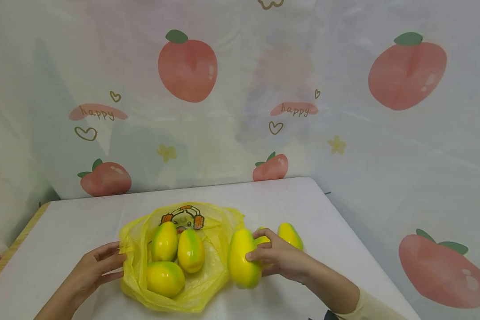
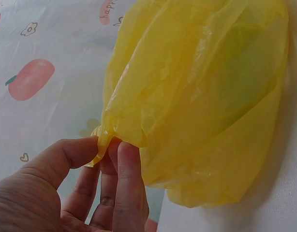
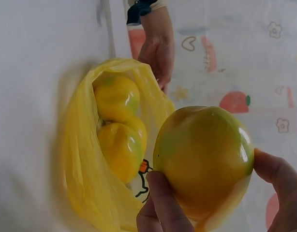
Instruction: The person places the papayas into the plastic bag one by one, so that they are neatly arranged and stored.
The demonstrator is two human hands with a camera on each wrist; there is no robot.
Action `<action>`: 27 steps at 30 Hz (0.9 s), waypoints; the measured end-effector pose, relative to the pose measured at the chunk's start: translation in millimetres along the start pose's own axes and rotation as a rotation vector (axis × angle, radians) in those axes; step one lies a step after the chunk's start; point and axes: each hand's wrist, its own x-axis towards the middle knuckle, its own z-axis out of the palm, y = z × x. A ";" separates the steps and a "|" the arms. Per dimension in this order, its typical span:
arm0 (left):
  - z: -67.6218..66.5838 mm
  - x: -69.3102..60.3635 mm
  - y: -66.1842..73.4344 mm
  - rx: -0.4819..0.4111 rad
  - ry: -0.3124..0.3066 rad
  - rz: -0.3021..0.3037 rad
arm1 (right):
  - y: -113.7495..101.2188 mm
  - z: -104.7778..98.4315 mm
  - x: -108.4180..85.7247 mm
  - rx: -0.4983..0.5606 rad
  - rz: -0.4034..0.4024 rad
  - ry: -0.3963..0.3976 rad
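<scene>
1. Bag: yellow bag [image 1: 214, 266], thin and translucent, crumpled, mouth open, resting on white table [image 1: 328, 218]. Cartoon print [image 1: 182, 219] with orange headphones shows on its far side.
2. Bag contents: three yellow-green fruits, glossy. Back-left fruit [image 1: 165, 242] and middle fruit [image 1: 191, 251] stand side by side, tilted; front fruit [image 1: 166, 278] lies on its side, nearest the person.
3. Left hand [image 1: 94, 269]: at the bag's left side. Left wrist view shows a gathered bit of the rim pinched between thumb and fingers.
4. Right hand [image 1: 280, 255]: grasping held fruit [image 1: 243, 262], thumb on one side, fingers on the other. Long axis roughly upright in the head view.
5. Held fruit position: outside the bag's hollow, by the right-hand part of the rim. Contact with the plastic: cannot tell.
6. Two more fruits beyond the right hand: partly hidden fruit [image 1: 262, 234], mostly behind the fingers, and far-right fruit [image 1: 290, 235], tilted, just beside the hand in the head view.
7. Surroundings: printed backdrop [image 1: 240, 133] with red fruits, hearts, yellow flowers and the word "happy". Pale sleeve [image 1: 370, 306] on the right arm.
</scene>
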 end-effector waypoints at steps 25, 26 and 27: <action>-0.6 1.5 0.6 -0.016 0.010 -0.011 | -3.0 47.6 28.2 0.050 0.058 0.039; -0.6 1.2 0.4 -0.015 0.008 -0.009 | -2.9 48.6 29.4 0.052 0.065 0.040; -0.7 1.0 0.3 -0.015 0.007 -0.008 | -3.0 49.5 30.6 0.054 0.073 0.043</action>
